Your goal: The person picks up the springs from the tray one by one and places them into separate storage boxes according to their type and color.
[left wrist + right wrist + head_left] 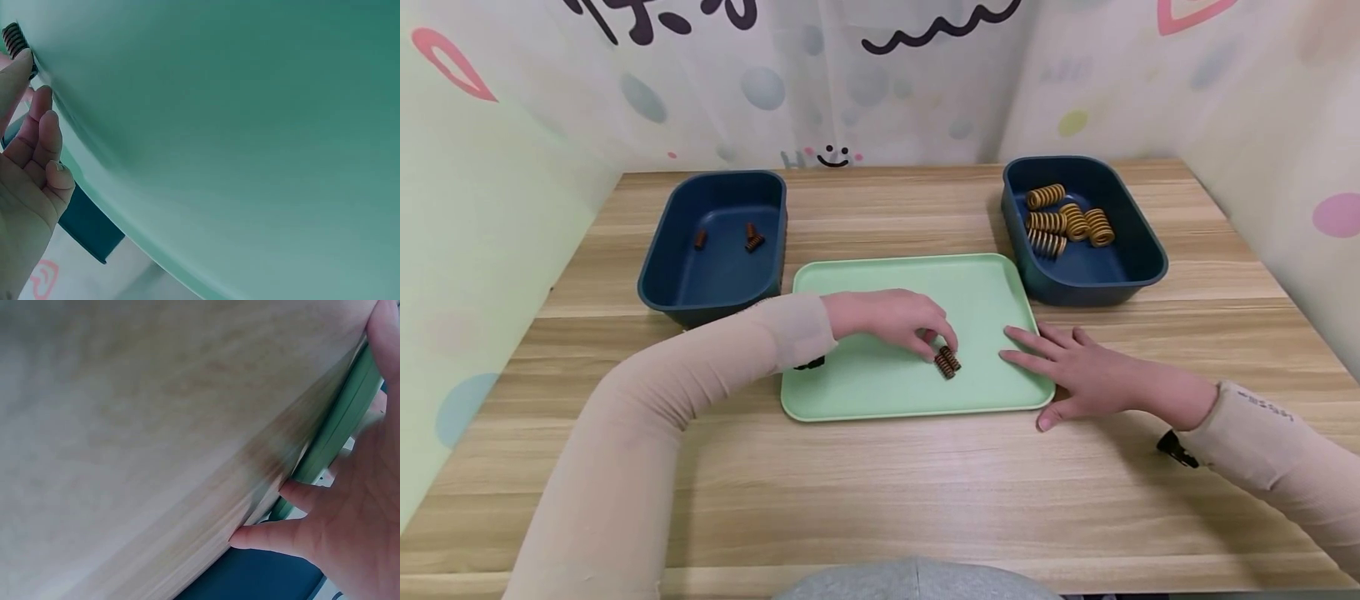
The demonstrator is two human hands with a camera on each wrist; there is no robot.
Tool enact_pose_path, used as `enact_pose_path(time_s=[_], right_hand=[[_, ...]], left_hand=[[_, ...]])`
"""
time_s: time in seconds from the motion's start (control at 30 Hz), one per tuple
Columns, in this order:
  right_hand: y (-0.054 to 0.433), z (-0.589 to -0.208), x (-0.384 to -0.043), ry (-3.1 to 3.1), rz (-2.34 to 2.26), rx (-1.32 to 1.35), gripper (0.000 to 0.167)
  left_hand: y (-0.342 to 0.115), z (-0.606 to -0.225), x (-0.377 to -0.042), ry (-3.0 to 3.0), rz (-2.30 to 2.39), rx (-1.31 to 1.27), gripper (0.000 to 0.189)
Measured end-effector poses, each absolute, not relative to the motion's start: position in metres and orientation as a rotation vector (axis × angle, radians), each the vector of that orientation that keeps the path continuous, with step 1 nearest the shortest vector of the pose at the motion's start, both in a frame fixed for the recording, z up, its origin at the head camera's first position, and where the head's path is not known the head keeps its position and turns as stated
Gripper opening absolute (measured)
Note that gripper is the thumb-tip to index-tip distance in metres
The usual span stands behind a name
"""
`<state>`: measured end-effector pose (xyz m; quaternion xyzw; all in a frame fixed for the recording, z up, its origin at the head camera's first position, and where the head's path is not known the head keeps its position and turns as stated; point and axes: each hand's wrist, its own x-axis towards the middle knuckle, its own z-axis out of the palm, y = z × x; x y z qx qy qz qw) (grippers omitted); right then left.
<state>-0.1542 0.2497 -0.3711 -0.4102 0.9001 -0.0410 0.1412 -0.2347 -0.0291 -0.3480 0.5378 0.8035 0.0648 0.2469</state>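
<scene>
Two small dark-brown springs (945, 367) stand side by side on the light green tray (865, 392). My left hand (898, 321) reaches over the tray and pinches at the springs between thumb and fingertips. In the left wrist view one coiled spring (15, 39) shows just past the thumb, while the other fingers curl loosely below it. My right hand (1086, 375) lies with spread, straight fingers across the tray's right edge. Two of its fingertips rest on the tray, and the thumb touches the table.
A blue bin (658, 267) at the back left holds a few small brown springs (754, 240). At the back right, another blue bin (1075, 292) contains several larger golden springs (1047, 222). Both stand on the wooden table (865, 500) close to the tray; a printed curtain hangs behind.
</scene>
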Motion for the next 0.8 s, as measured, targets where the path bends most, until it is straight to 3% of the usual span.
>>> enact_pose_path(time_s=[0.27, 0.6, 0.8], right_hand=[[0.250, -0.372, -0.154, 2.602, -0.114, -1.186, 0.086], [0.250, -0.372, -0.156, 2.592, -0.098, -1.164, 0.088], [0.249, -0.371, -0.155, 2.594, -0.105, -1.175, 0.087]], left_hand=[[-0.033, -0.344, -0.228, 2.309, 0.155, 1.347, 0.030], [-0.026, -0.349, -0.205, 2.443, -0.044, 1.203, 0.049], [-0.023, -0.351, -0.199, 2.486, -0.006, 1.080, 0.047]])
